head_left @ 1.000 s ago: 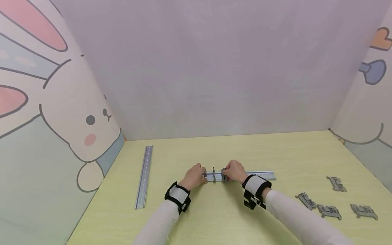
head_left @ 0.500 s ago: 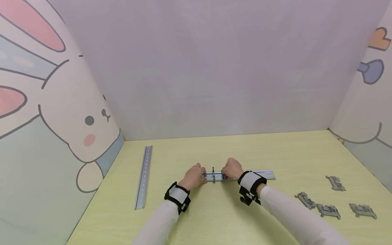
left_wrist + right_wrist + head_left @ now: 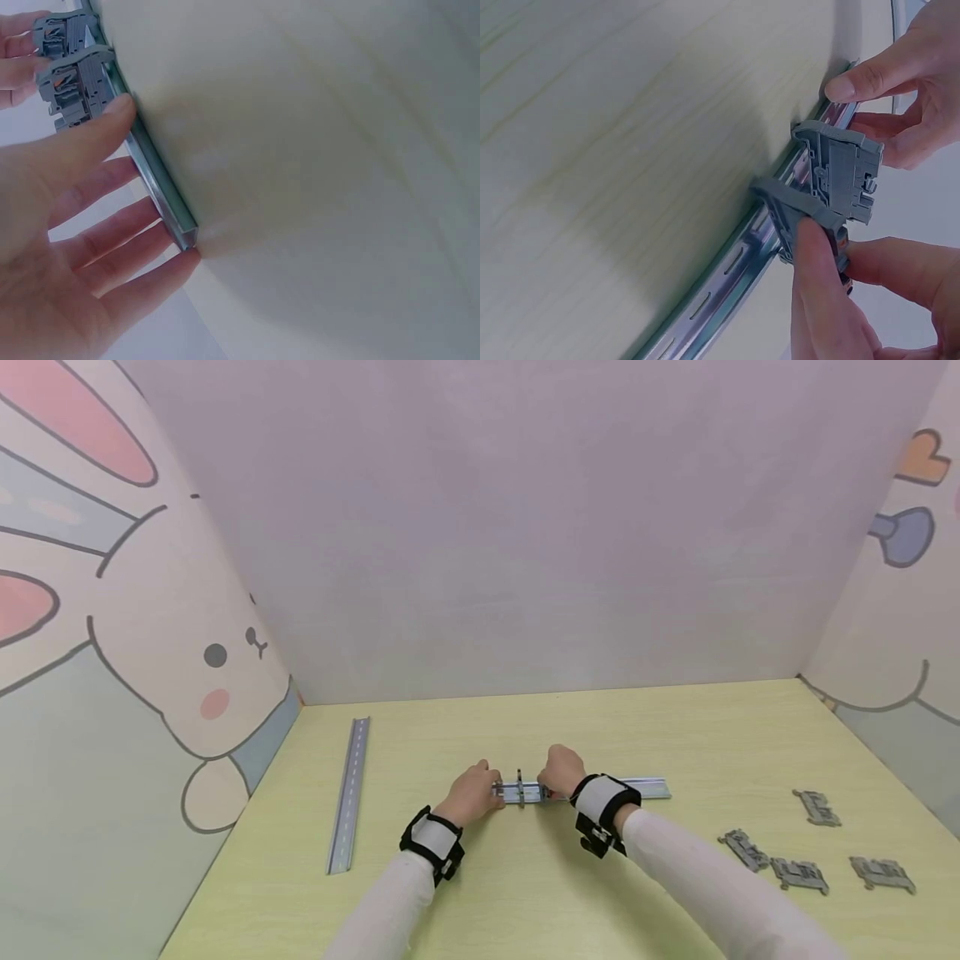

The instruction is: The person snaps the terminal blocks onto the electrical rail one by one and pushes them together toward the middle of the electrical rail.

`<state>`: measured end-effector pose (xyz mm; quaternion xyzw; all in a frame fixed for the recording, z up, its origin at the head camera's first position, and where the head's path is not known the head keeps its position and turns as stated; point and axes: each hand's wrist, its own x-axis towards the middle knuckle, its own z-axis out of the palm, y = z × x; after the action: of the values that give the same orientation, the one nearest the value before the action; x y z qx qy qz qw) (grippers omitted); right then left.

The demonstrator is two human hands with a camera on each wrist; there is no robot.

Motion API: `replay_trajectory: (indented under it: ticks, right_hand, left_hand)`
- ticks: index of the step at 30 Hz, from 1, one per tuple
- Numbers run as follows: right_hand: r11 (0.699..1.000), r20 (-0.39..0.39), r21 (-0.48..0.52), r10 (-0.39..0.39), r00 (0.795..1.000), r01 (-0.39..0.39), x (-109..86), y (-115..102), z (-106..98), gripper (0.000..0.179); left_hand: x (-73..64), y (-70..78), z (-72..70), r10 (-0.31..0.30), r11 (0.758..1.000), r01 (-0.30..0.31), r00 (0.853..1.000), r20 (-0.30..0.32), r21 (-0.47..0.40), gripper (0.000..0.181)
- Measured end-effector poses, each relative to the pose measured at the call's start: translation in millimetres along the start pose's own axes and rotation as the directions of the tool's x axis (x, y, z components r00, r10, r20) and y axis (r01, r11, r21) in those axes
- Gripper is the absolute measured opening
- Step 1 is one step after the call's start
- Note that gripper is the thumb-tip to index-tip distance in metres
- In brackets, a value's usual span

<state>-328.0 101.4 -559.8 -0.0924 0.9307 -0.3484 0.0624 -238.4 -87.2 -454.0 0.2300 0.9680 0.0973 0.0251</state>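
In the head view, a slotted metal DIN rail (image 3: 649, 788) lies crosswise on the table. My left hand (image 3: 471, 796) grips its left end; in the left wrist view the thumb lies along one edge of the rail (image 3: 155, 178), with fingers under the other. One grey terminal block (image 3: 841, 171) stands upright on the rail just right of that hand. My right hand (image 3: 562, 771) pinches a second grey terminal block (image 3: 796, 199) between thumb and finger, its foot at the rail's edge and its body slightly tilted beside the first. The head view mostly hides this second block behind the fingers.
A second DIN rail (image 3: 348, 795) lies lengthwise at the table's left. Several more terminal blocks lie flat at the right, among them one farther back (image 3: 817, 807) and one near the right edge (image 3: 882, 872). Printed walls border the table (image 3: 495, 902).
My right hand and wrist have shifted a little left and tipped forward over the second block, which the hand now covers more. The left hand keeps its hold on the rail's end.
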Motion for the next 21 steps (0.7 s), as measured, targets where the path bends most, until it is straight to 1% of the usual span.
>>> replay_trajectory:
  ticks: [1, 2, 3, 4, 5, 6, 7, 8, 11, 12, 13, 16, 18, 20, 21]
  right_hand:
    - [1.0, -0.004, -0.013, 0.002, 1.0, -0.003, -10.8, -16, -8, 0.022]
    - [1.0, -0.002, -0.024, 0.005, 1.0, -0.005, -26.9, -39, -21, 0.025]
    - [0.999, -0.003, -0.038, 0.019, 1.0, -0.019, -44.9, -65, -35, 0.028]
    - [0.998, -0.001, -0.045, 0.034, 0.999, -0.034, -59.7, -87, -47, 0.029]
    - [0.995, 0.012, -0.06, 0.077, 0.997, -0.076, -70.5, -106, -57, 0.028]
    - [0.996, 0.0, -0.074, 0.057, 0.998, -0.057, -75.7, -113, -61, 0.028]
    - [0.995, -0.012, -0.089, 0.032, 0.999, -0.033, -68.9, -103, -55, 0.03]
    - [0.994, -0.018, -0.103, 0.021, 1.0, -0.023, -57.2, -90, -45, 0.03]
    - [0.989, -0.024, -0.151, -0.015, 1.0, 0.011, -6.5, -30, -5, 0.032]
    - [0.986, -0.046, -0.16, -0.063, 0.997, 0.055, 7.9, -10, 8, 0.033]
    - [0.985, -0.048, -0.16, -0.071, 0.996, 0.062, 21.9, 6, 19, 0.035]
    - [0.985, -0.025, -0.159, -0.072, 0.997, 0.067, 25.4, 12, 19, 0.035]
    - [0.983, -0.046, -0.149, -0.111, 0.993, 0.103, 25.8, 13, 18, 0.035]
    - [0.986, -0.026, -0.151, -0.068, 0.997, 0.063, 20.8, 3, 11, 0.035]
    - [0.989, -0.015, -0.139, -0.052, 0.999, 0.05, 21.2, 2, 9, 0.036]
  left_hand:
    - [-0.1, -0.5, 0.3, 0.002, 1.0, -0.002, 1.0, -0.005, 0.004, 0.028]
    - [-0.1, -1.1, 0.7, 0.003, 1.0, -0.003, 1.0, -0.009, 0.007, 0.028]
    - [0.0, -1.5, 1.2, 0.004, 1.0, -0.004, 1.0, -0.012, 0.01, 0.028]
    - [0.0, -1.6, 1.3, 0.004, 1.0, -0.004, 1.0, -0.011, 0.012, 0.028]
    - [-0.1, -1.7, 1.4, 0.006, 1.0, -0.006, 1.0, -0.012, 0.015, 0.028]
    - [-0.2, -1.9, 1.2, 0.008, 1.0, -0.007, 1.0, -0.012, 0.019, 0.028]
    - [-0.1, -2.2, 1.6, 0.009, 1.0, -0.009, 1.0, -0.011, 0.022, 0.028]
    - [0.1, -2.5, 1.8, 0.012, 1.0, -0.012, 1.0, -0.013, 0.023, 0.027]
    - [0.4, -3.5, 1.7, 0.018, 1.0, -0.018, 1.0, -0.016, 0.021, 0.027]
    - [0.7, -3.7, 1.9, 0.02, 1.0, -0.019, 1.0, -0.018, 0.018, 0.026]
    - [1.0, -3.8, 2.2, 0.02, 1.0, -0.02, 1.0, -0.018, 0.013, 0.026]
    - [1.4, -3.5, 2.3, 0.021, 1.0, -0.021, 1.0, -0.014, 0.004, 0.027]
    - [1.6, -3.4, 2.6, 0.023, 1.0, -0.023, 1.0, -0.014, -0.002, 0.027]
    - [1.8, -3.2, 2.5, 0.022, 1.0, -0.022, 1.0, -0.011, -0.001, 0.027]
    - [1.9, -3.1, 2.3, 0.023, 1.0, -0.023, 1.0, -0.011, 0.0, 0.027]
